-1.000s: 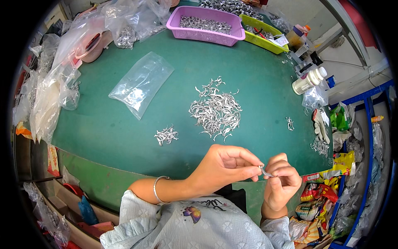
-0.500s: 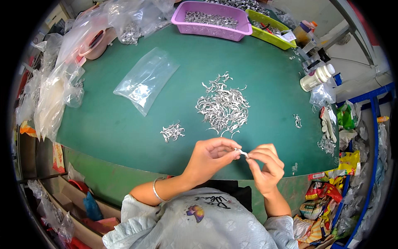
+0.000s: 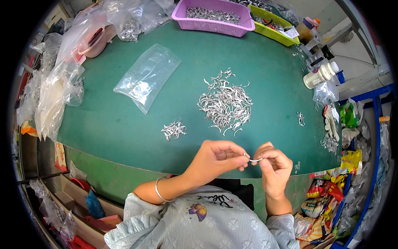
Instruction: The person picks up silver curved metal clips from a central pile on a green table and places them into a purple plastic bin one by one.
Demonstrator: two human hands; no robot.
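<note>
Between my two hands, just over the table's near edge, is a small curved silvery metal piece (image 3: pixel 255 160). The fingertips of my left hand (image 3: pixel 219 159) pinch one end of it. My right hand (image 3: pixel 274 166) grips the other end between thumb and fingers. Beyond my hands lies a large heap of similar curved metal pieces (image 3: pixel 226 106). A smaller pile of them (image 3: pixel 173 130) sits to its left. A few more pieces (image 3: pixel 300 118) lie off to the right. What exactly the pieces are I cannot make out.
A clear plastic bag (image 3: pixel 148 76) lies flat on the green table (image 3: pixel 103 120). At the back stand a purple basket (image 3: pixel 213 25) and a yellow-green basket (image 3: pixel 275 33), both holding metal parts. A pink bowl (image 3: pixel 93 45) and more bags are far left. A white bottle (image 3: pixel 320 75) lies right.
Both hands have shifted slightly right with the metal piece. It now shows as a longer arc between my fingertips, its angle turned. The piles look unchanged.
</note>
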